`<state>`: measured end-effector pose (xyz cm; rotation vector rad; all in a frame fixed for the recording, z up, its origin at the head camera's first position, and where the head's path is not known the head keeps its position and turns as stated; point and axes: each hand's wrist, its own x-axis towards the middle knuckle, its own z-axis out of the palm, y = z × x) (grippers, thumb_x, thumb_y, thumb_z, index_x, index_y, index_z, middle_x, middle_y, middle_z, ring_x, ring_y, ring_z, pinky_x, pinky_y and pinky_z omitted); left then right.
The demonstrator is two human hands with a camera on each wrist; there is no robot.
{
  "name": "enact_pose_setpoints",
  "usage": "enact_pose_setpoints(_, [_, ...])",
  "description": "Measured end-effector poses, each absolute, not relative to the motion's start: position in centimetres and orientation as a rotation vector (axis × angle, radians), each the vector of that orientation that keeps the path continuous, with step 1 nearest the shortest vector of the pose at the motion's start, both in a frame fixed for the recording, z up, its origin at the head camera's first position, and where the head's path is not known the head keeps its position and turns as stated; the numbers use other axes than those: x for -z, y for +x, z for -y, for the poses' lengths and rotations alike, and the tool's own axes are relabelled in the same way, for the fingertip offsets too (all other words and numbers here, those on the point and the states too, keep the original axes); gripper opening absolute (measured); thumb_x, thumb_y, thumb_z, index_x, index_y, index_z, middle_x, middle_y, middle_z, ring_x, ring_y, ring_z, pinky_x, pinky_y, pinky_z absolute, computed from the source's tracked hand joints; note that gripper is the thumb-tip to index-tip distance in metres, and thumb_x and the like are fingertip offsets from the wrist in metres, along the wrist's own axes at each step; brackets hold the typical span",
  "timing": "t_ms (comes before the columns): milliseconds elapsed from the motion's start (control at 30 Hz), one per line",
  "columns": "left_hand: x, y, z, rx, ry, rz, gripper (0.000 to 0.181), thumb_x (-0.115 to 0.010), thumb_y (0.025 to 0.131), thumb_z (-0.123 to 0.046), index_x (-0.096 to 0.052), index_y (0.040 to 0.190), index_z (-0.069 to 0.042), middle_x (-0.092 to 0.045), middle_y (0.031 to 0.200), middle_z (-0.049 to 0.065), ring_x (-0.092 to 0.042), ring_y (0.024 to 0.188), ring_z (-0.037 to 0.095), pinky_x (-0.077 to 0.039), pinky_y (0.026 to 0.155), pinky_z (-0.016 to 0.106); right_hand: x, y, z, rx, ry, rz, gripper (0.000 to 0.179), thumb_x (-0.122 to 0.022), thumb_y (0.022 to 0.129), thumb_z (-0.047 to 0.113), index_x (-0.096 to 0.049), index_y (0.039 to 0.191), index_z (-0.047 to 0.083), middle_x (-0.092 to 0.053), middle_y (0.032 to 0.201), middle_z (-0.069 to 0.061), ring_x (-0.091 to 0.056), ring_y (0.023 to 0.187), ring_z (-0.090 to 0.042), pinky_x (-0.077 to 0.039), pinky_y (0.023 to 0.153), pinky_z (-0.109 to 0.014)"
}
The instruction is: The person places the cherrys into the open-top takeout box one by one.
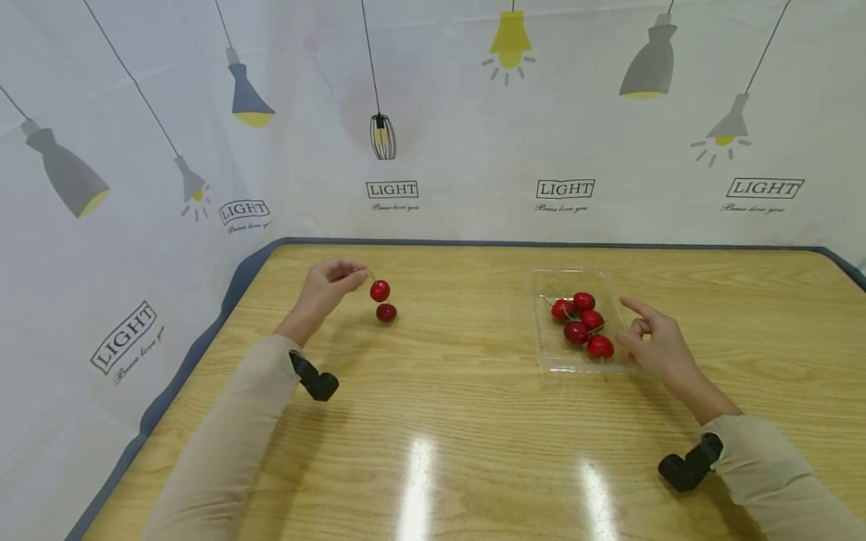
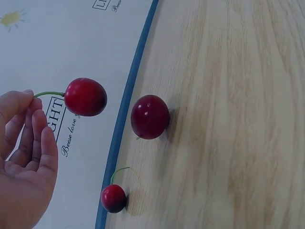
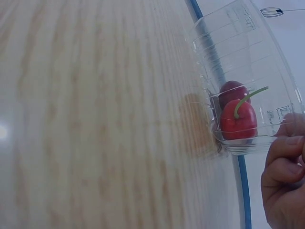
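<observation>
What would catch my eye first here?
Probably the bright red cherry held by its stem in the left hand. Next, five glossy cherries clustered in a clear plastic box by the right hand. Behind, a white backdrop shows printed hanging lamps.

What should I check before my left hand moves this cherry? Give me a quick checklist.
1. Left hand pinching the stem: ok.
2. Held cherry raised above the table: ok.
3. Table near that hand free of fruit: not ok; a dark cherry and a stemmed cherry lie there.
4. Five cherries inside the clear box: ok.
5. Right hand having a firm grip on the box: cannot tell; it's at the right side.
</observation>
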<state>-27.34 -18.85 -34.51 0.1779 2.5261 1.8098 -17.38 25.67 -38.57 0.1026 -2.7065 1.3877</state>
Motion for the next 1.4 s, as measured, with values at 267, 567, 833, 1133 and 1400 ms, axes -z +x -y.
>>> enact_pose_setpoints(267, [34.2,-27.4,17.9,-1.829,0.218,-2.506,0.036,-0.060,0.085,-0.023,-0.054,0.110,0.002,-0.056,0.093,0.004,-0.052,0.090,0.020,-0.039,0.090,0.042,38.5,-17.3,-25.6,-1.373,0.098,2.714,0.056,-0.048,0.082,-0.001,-0.028,0.133,-0.009,-0.040,0.058,0.003,-0.034,0.048,-0.006,-0.032,0.045,-0.024])
enact_pose_setpoints(567, [33.9,-27.7,16.4,-1.830,0.260,-2.491,0.032,-0.060,0.085,-0.020,-0.055,0.108,0.002,-0.057,0.092,0.004,-0.053,0.086,0.015,-0.043,0.084,0.033,38.4,-17.3,-25.4,-1.372,0.086,2.712,0.055,-0.048,0.083,0.000,-0.029,0.134,-0.008,-0.040,0.058,0.002,-0.035,0.048,-0.007,-0.032,0.046,-0.024])
enact_pose_setpoints(833, [33.4,-27.8,14.7,-1.852,0.312,-2.472,0.031,-0.060,0.085,-0.020,-0.056,0.107,0.001,-0.058,0.093,0.005,-0.053,0.087,0.018,-0.044,0.083,0.032,38.3,-17.3,-25.4,-1.371,0.087,2.710,0.055,-0.048,0.083,0.001,-0.029,0.134,-0.007,-0.041,0.057,0.002,-0.037,0.048,-0.008,-0.033,0.047,-0.023])
enact_pose_setpoints(1133, [33.1,-27.7,12.8,-1.883,0.385,-2.422,0.028,-0.060,0.085,-0.017,-0.057,0.106,0.002,-0.058,0.090,0.005,-0.053,0.085,0.017,-0.043,0.085,0.037,38.3,-17.4,-25.3,-1.365,0.076,2.713,0.055,-0.047,0.082,0.000,-0.029,0.133,-0.008,-0.040,0.057,0.002,-0.037,0.049,-0.008,-0.033,0.047,-0.023])
enact_pose_setpoints(1400, [33.4,-27.6,10.9,-1.781,0.392,-2.456,0.029,-0.061,0.085,-0.021,-0.059,0.105,-0.001,-0.060,0.094,0.005,-0.053,0.089,0.023,-0.044,0.079,0.030,38.3,-17.4,-25.6,-1.361,0.093,2.714,0.056,-0.048,0.082,0.000,-0.028,0.133,-0.009,-0.041,0.058,0.002,-0.037,0.049,-0.007,-0.033,0.047,-0.023])
